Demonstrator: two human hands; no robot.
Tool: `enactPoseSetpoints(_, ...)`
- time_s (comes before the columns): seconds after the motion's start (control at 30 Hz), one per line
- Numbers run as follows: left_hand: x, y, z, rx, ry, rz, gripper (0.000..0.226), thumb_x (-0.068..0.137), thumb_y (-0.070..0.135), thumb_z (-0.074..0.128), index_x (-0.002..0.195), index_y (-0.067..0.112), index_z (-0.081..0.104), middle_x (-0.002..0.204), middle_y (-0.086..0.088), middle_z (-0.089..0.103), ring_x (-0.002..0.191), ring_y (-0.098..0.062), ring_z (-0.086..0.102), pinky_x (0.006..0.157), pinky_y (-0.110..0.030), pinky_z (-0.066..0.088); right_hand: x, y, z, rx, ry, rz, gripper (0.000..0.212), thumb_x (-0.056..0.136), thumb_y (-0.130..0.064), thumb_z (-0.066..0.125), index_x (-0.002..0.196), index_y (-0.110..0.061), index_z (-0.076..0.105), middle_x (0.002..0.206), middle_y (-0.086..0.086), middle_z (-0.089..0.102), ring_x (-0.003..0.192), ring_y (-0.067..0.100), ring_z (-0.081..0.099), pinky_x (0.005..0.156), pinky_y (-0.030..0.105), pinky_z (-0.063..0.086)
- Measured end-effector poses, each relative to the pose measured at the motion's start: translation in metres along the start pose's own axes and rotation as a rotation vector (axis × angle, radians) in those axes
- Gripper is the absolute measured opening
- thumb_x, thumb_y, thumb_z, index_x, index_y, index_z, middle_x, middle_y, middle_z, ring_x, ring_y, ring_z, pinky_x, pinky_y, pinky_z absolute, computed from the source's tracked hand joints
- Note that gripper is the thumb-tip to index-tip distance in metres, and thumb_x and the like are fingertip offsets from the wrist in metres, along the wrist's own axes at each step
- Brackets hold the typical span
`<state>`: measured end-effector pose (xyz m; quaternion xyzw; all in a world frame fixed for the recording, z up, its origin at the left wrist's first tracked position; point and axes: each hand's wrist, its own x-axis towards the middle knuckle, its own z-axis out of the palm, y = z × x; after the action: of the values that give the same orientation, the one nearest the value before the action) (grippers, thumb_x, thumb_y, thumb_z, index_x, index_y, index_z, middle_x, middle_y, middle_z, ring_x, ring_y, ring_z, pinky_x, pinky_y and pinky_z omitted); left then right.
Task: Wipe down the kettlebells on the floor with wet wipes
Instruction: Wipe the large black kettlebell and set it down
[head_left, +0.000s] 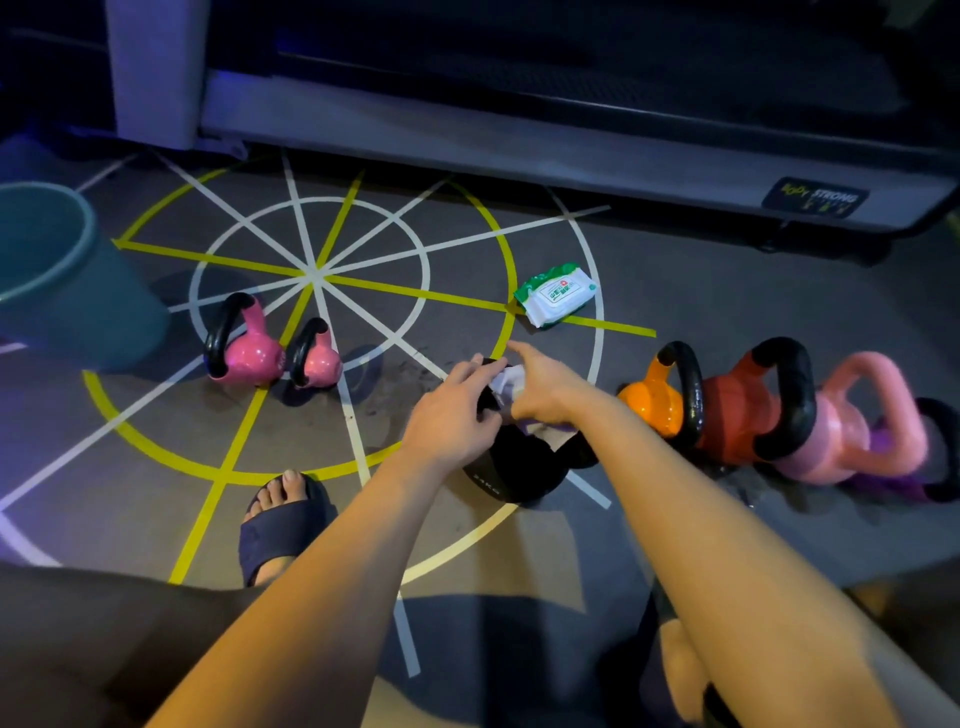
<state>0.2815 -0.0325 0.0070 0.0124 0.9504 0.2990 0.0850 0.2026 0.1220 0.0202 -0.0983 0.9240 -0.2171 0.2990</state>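
Dim gym floor (415, 322) here, grey, with white and yellow lines fanning out like a wheel, and the long grey base of a machine (519, 150) runs across the back. Dead centre, the left hand (452, 415) curls its fingers over the handle of the black kettlebell (511, 473) and grips it. Right alongside, the right hand (540, 389) clutches a white wet wipe (511, 379) bunched against that same handle, forefinger stretched toward eleven o'clock. The black kettlebell sits on the floor beside the yellow ring.

Out at one o'clock from it, the green-and-white pack of wet wipes (555, 293) lies flat across a yellow line. At three o'clock there's a tight row: orange kettlebell (652, 405), red kettlebell (737, 415), pale pink kettlebell (841, 431), then a purple kettlebell (904, 480) mostly hidden behind it. Over at ten o'clock, two pink kettlebells (249, 358) stand side by side, nearly touching. Farther out that way is a teal bucket (57, 280). At seven o'clock, a foot in a dark slide sandal (283, 525) is planted on the floor.
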Motion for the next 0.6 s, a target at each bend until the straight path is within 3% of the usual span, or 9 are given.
enactPoseSetpoints(0.13, -0.003, -0.003, 0.004, 0.115, 0.028, 0.035, 0.070, 0.097, 0.022, 0.050, 0.159, 0.040, 0.023, 0.165, 0.003, 0.026, 0.129, -0.025, 0.055, 0.092, -0.040, 0.050, -0.023, 0.020, 0.015, 0.005, 0.255, -0.018, 0.122, 0.055, -0.061, 0.089, 0.151, -0.035, 0.018, 0.152, -0.002, 0.044, 0.129, 0.024, 0.053, 0.095, 0.047, 0.053)
enactPoseSetpoints(0.23, -0.007, 0.003, 0.016, 0.249, 0.045, 0.042, 0.075, 0.098, 0.022, 0.047, 0.162, 0.034, 0.010, 0.167, -0.005, 0.018, 0.130, -0.031, 0.054, 0.090, -0.041, 0.052, -0.042, 0.036, 0.021, -0.049, 0.325, -0.045, 0.121, 0.054, -0.068, 0.086, 0.150, -0.029, 0.022, 0.154, -0.003, 0.039, 0.133, 0.020, 0.050, 0.100, 0.045, 0.051)
enactPoseSetpoints(0.37, -0.012, 0.006, 0.020, 0.242, 0.042, 0.037, 0.078, 0.099, 0.021, 0.047, 0.162, 0.031, 0.003, 0.169, -0.005, 0.010, 0.144, -0.030, 0.038, 0.105, -0.042, 0.045, -0.062, 0.042, 0.035, -0.177, 0.501, -0.185, 0.102, 0.072, -0.056, 0.082, 0.151, -0.018, 0.031, 0.157, 0.000, 0.037, 0.140, 0.018, 0.041, 0.112, 0.039, 0.041)
enactPoseSetpoints(0.47, -0.011, 0.001, 0.015, 0.187, 0.029, 0.055, 0.077, 0.098, 0.018, 0.046, 0.162, 0.033, 0.007, 0.169, -0.003, 0.011, 0.145, -0.028, 0.038, 0.104, -0.043, 0.046, -0.062, 0.024, 0.057, -0.324, 0.597, -0.297, 0.080, 0.088, -0.031, 0.073, 0.154, -0.011, 0.031, 0.155, 0.008, 0.040, 0.142, 0.023, 0.039, 0.116, 0.042, 0.038)
enactPoseSetpoints(0.53, -0.012, -0.004, 0.012, 0.084, 0.030, 0.054, 0.078, 0.097, 0.014, 0.045, 0.162, 0.034, 0.008, 0.169, 0.005, 0.014, 0.142, -0.024, 0.043, 0.098, -0.042, 0.050, -0.051, 0.015, 0.070, -0.463, 0.640, -0.272, 0.074, 0.088, -0.016, 0.069, 0.152, -0.004, 0.033, 0.149, 0.015, 0.046, 0.135, 0.030, 0.046, 0.112, 0.044, 0.042)
enactPoseSetpoints(0.6, -0.015, -0.011, 0.008, -0.036, 0.051, 0.015, 0.080, 0.096, 0.011, 0.046, 0.162, 0.033, 0.007, 0.166, 0.009, 0.026, 0.136, -0.021, 0.049, 0.094, -0.038, 0.050, -0.038, 0.007, 0.070, -0.516, 0.668, -0.193, 0.066, 0.084, -0.012, 0.072, 0.143, 0.000, 0.043, 0.127, 0.017, 0.058, 0.113, 0.031, 0.059, 0.095, 0.040, 0.051)
